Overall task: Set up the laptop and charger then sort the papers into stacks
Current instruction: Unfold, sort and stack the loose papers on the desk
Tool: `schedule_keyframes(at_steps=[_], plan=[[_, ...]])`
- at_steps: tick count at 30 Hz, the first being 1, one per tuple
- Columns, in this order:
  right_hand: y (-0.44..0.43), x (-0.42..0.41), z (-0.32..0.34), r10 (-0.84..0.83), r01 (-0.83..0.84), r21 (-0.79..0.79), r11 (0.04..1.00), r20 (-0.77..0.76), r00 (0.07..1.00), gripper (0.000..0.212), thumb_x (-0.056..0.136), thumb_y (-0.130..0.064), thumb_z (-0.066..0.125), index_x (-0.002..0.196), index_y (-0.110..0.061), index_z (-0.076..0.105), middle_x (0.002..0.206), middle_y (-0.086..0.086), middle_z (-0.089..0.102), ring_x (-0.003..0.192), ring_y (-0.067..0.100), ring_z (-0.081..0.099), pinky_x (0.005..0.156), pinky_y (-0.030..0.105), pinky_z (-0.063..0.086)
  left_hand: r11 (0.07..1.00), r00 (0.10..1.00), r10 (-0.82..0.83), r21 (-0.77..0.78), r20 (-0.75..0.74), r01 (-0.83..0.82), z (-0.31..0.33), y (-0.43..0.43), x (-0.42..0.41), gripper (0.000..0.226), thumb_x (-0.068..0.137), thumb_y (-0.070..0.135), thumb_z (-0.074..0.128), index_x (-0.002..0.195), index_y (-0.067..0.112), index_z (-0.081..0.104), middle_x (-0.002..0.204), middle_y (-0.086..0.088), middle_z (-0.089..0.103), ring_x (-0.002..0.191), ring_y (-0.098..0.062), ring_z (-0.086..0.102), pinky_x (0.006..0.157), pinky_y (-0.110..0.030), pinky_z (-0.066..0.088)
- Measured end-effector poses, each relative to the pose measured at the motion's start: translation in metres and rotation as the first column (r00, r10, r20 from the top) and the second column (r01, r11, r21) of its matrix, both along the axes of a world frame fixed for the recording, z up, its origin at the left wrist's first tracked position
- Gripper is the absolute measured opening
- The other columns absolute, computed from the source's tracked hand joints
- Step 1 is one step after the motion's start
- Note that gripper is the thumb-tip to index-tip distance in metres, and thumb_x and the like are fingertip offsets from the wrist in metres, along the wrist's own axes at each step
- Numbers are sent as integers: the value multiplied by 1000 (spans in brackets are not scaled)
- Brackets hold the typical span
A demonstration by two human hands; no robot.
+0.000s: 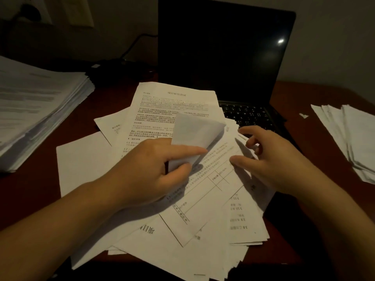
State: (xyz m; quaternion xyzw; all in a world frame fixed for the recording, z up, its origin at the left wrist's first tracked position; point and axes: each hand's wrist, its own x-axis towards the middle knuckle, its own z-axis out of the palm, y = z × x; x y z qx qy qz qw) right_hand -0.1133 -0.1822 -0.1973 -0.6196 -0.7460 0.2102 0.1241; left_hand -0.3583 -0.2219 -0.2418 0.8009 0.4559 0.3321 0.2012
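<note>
Your laptop (223,57) is open past your fingers, cord (133,46) behind it, with a tall stack (40,110) far left and a small stack (349,134) far right, but a messy pile (203,220) lies under them: your left hand (154,171) pinches a curled sheet (194,132), your right hand (269,159) touches paper edges with bent fingers, grip unclear.

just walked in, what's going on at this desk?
A person is sorting papers at a desk. The left hand pinches a curled sheet lifted off the loose pile in the middle. The right hand fingers sheet edges at the pile's right side; whether it grips one is unclear. The laptop stands open with a dark screen, and the pile overlaps its keyboard. A thick stack sits on the left, a thinner stack on the right.
</note>
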Motion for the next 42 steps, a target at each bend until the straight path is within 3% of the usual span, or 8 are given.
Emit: schedule_keyframes(at_steps=[8, 12, 19, 23, 28, 33, 39, 42], plan=[[13, -3, 19, 28, -30, -197, 980, -13, 1000, 86, 82, -35, 79, 151, -39, 27, 101, -9, 55, 79, 11, 63, 65, 22, 58, 996, 994, 34, -86, 101, -26, 4, 0, 0, 41, 88, 48, 58, 128, 42, 62, 126, 12, 62, 112, -3, 57, 89, -25, 57], [6, 4, 19, 42, -134, -252, 958, -342, 939, 88, 88, -14, 72, 152, -47, 22, 99, -1, 74, 87, 18, 75, 67, 31, 63, 993, 987, 36, -112, 154, -18, 12, 0, -4, 36, 96, 27, 62, 128, 44, 59, 130, 15, 56, 116, 5, 51, 89, -4, 45], [-24, -8, -12, -218, 185, -122, 975, -673, 706, 72, 98, -17, 62, 153, -45, 24, 95, 2, 77, 80, 14, 76, 70, 39, 64, 990, 990, 125, 58, 58, -129, 33, -8, -2, 41, 95, 14, 61, 127, 38, 61, 116, 19, 58, 95, 8, 57, 65, -5, 49], [-41, -8, -6, -139, -52, -248, 967, -692, 708, 77, 98, -12, 59, 153, -49, 19, 73, -3, 75, 74, 11, 74, 63, 27, 61, 992, 968, 118, 69, -224, -105, 28, -9, 4, 45, 89, 43, 51, 131, 34, 64, 108, 8, 63, 87, -7, 59, 70, -23, 55], [-45, -2, 4, -99, -165, -275, 947, -739, 666, 95, 80, -11, 68, 153, -49, 20, 85, 10, 77, 86, 24, 76, 61, 27, 60, 993, 984, 2, -112, -178, -22, 16, -9, -3, 81, 67, 88, 51, 137, 47, 53, 125, 21, 52, 115, -1, 52, 86, -22, 54], [-42, -13, -4, -38, -117, -155, 981, -744, 667, 89, 86, -4, 70, 153, -40, 24, 53, -8, 66, 49, 3, 65, 41, 11, 43, 984, 989, -41, -175, -144, 15, 13, -7, -8, 81, 59, 87, 62, 133, 54, 53, 140, 23, 49, 127, -1, 47, 99, -34, 52], [-36, -4, -17, -59, -120, -178, 977, -760, 647, 94, 77, -18, 72, 153, -45, 25, 83, 17, 75, 81, 36, 75, 62, 39, 63, 994, 997, 21, -104, 71, -13, 14, -5, -9, 28, 85, 57, 60, 103, 41, 73, 93, 23, 67, 92, 0, 62, 71, -14, 51], [-37, 4, -16, -69, -197, -214, 957, -825, 561, 91, 81, -8, 66, 147, -55, 25, 101, 18, 76, 95, 33, 75, 71, 39, 63, 999, 995, 44, 15, 84, -45, 14, -4, -10, 38, 91, 53, 49, 81, 23, 71, 79, 10, 65, 80, -10, 62, 57, -20, 51]])
